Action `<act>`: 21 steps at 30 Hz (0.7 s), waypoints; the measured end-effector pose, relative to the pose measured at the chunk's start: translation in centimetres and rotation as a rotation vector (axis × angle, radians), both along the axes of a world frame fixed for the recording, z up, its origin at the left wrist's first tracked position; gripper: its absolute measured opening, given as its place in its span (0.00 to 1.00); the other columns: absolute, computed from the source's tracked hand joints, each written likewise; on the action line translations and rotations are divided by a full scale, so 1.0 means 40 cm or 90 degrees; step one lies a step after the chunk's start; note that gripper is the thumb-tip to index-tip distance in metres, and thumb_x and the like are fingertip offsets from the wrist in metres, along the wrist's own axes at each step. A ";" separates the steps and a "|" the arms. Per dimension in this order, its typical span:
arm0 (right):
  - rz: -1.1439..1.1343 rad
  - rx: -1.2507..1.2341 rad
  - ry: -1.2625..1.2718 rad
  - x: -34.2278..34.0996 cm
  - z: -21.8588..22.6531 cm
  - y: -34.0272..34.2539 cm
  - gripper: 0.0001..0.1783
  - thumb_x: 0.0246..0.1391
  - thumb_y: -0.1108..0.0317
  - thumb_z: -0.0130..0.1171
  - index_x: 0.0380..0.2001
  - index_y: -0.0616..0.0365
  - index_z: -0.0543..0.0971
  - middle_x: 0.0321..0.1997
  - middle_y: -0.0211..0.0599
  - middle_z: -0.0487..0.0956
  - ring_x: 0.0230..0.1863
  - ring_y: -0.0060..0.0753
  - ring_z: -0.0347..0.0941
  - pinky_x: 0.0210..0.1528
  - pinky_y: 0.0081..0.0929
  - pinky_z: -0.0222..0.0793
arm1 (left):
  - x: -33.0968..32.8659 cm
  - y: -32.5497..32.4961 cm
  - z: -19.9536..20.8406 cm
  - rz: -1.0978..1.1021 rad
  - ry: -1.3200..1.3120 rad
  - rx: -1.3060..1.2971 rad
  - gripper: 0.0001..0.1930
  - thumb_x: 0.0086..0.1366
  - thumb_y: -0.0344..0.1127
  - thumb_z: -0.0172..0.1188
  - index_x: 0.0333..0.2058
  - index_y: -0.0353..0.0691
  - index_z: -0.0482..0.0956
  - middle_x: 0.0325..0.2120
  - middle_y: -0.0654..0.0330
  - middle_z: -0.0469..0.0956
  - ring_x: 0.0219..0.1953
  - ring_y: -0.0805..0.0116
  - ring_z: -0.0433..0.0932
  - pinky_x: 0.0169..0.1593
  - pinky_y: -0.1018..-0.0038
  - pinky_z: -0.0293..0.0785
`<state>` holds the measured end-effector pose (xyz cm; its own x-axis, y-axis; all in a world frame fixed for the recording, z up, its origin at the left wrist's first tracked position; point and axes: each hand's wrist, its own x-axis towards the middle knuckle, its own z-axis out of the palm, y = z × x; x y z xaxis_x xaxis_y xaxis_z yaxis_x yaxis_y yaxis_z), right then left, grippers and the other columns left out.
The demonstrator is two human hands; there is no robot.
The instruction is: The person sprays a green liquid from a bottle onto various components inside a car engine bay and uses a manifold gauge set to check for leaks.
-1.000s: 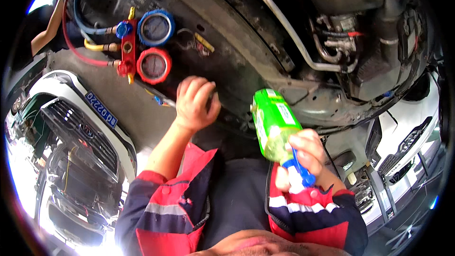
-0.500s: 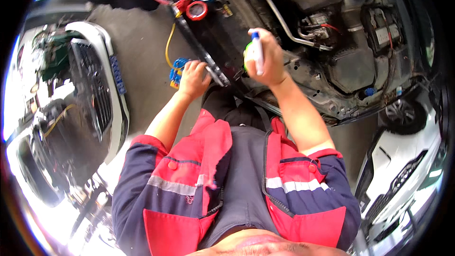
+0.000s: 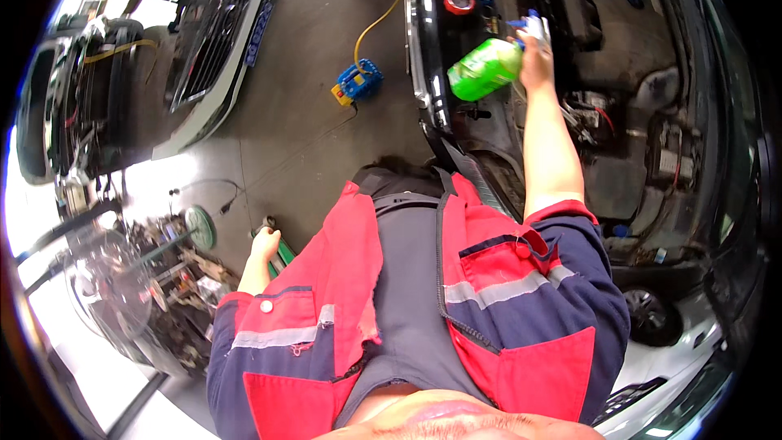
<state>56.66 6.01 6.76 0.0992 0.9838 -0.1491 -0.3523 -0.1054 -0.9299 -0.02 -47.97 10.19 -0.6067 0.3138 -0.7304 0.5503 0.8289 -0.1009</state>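
Over the open engine bay, my right hand (image 3: 535, 63) is closed around the neck of a spray bottle (image 3: 485, 70). The bottle has a translucent green body and a blue and white trigger head, and it is tilted with its base toward the left. Low at my left side, my left hand (image 3: 262, 246) has its fingers curled in. Right against that hand is a green and black bar-like thing (image 3: 281, 255) with a metal end. What lies inside the left fingers is hidden.
A manifold gauge set (image 3: 459, 2) with red and blue dials rests at the car's front edge. A blue and yellow device (image 3: 357, 81) with a yellow hose stands on the floor. Another car front (image 3: 220, 49) is at left, and a transparent fan-like disc (image 3: 110, 285) stands lower left.
My right hand has moved up and to the right with the spray bottle, whose green body now shows plainly. My left hand has dropped from the car's front edge to my left side. The view has shifted.
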 end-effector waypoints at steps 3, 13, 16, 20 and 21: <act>0.008 -0.139 0.128 0.087 -0.082 0.030 0.30 0.61 0.56 0.63 0.62 0.59 0.73 0.56 0.46 0.79 0.45 0.43 0.80 0.45 0.37 0.79 | 0.083 -0.049 -0.011 -0.043 -0.090 0.027 0.28 0.64 0.49 0.56 0.53 0.30 0.77 0.52 0.39 0.79 0.58 0.46 0.76 0.61 0.58 0.72; 0.037 -0.198 -0.138 0.059 -0.059 -0.194 0.26 0.58 0.64 0.68 0.58 0.54 0.74 0.53 0.37 0.81 0.50 0.40 0.79 0.49 0.38 0.75 | 0.197 -0.051 0.023 -0.093 -0.221 0.180 0.28 0.67 0.48 0.55 0.59 0.35 0.74 0.57 0.46 0.76 0.61 0.51 0.74 0.64 0.61 0.70; 0.155 0.164 -0.339 -0.004 0.000 -0.211 0.16 0.53 0.72 0.69 0.46 0.59 0.80 0.44 0.40 0.84 0.42 0.41 0.82 0.46 0.38 0.76 | 0.151 -0.150 0.018 -0.053 -0.199 0.221 0.29 0.67 0.48 0.56 0.59 0.33 0.74 0.58 0.44 0.75 0.62 0.49 0.73 0.64 0.60 0.70; 0.015 0.343 -0.817 -0.076 0.056 -0.201 0.27 0.45 0.65 0.77 0.47 0.64 0.78 0.45 0.51 0.81 0.48 0.52 0.76 0.54 0.43 0.70 | 0.113 -0.333 -0.007 0.073 -0.103 0.189 0.25 0.66 0.47 0.56 0.53 0.33 0.78 0.52 0.41 0.79 0.58 0.47 0.77 0.60 0.59 0.72; -0.046 0.365 -0.859 -0.089 0.071 -0.191 0.31 0.43 0.62 0.78 0.48 0.65 0.77 0.47 0.54 0.79 0.52 0.55 0.73 0.57 0.45 0.67 | 0.111 -0.382 -0.011 0.136 -0.084 0.149 0.25 0.66 0.47 0.56 0.52 0.33 0.78 0.50 0.41 0.80 0.57 0.47 0.77 0.59 0.59 0.73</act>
<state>53.09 -1.62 9.60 -0.1069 0.8620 0.4955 0.8105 0.3642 -0.4588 4.40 -63.26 9.73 -0.5823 0.3579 -0.7300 0.3570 0.9193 0.1659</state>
